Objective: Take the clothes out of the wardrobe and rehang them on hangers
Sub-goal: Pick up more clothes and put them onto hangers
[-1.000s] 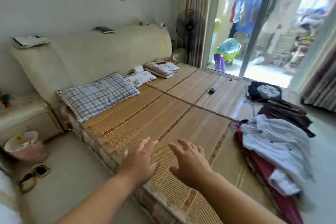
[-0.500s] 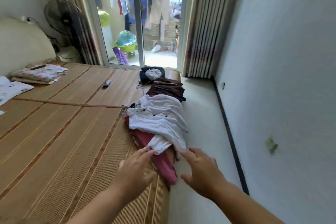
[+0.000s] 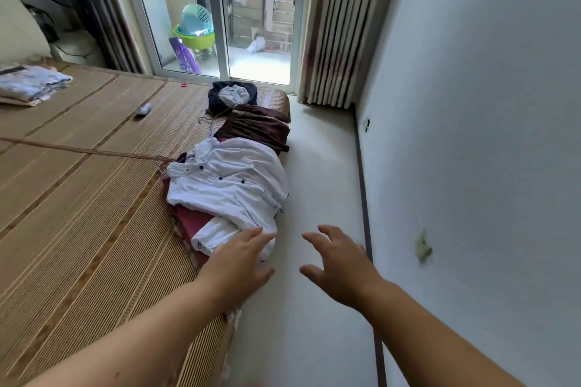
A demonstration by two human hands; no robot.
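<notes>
Room: a bedroom, with a bed under a woven bamboo mat (image 3: 78, 214) to the left of both hands, a pale floor (image 3: 320, 166) strip beneath the right one, and a white wall (image 3: 487, 104) to its right.
Background: far beyond the fingertips stand a sliding glass door (image 3: 217, 25) and a pleated curtain (image 3: 333, 25); laundry hangs outside the glass.
Left hand (image 3: 242, 264): palm down, fingers straight and close together, thumb out to the right. It grasps nothing. The fingertips lie over the near end of the white shirt (image 3: 226, 185); whether they touch the cloth or hover just above it cannot be told.
Right hand (image 3: 339, 267): relaxed and spread, fingers slightly bent, thumb pointing toward the left hand. It holds nothing and hangs over the floor, just right of the mat's edge and apart from the clothes.
Clothes: a row along the mat's right edge, running away from the left hand. The white shirt, with dark buttons, lies nearest, crumpled on top of a maroon garment (image 3: 191, 223) that shows at its left side. Beyond it lies a dark brown garment (image 3: 257, 129), and farthest off a navy garment (image 3: 232, 94) with a grey piece on it.
Hanger: a thin wire hanger (image 3: 207, 122) lies on the mat just left of the dark brown garment, well ahead of both hands.
Elsewhere: folded cloth (image 3: 28, 85) sits far to the left on the mat.
</notes>
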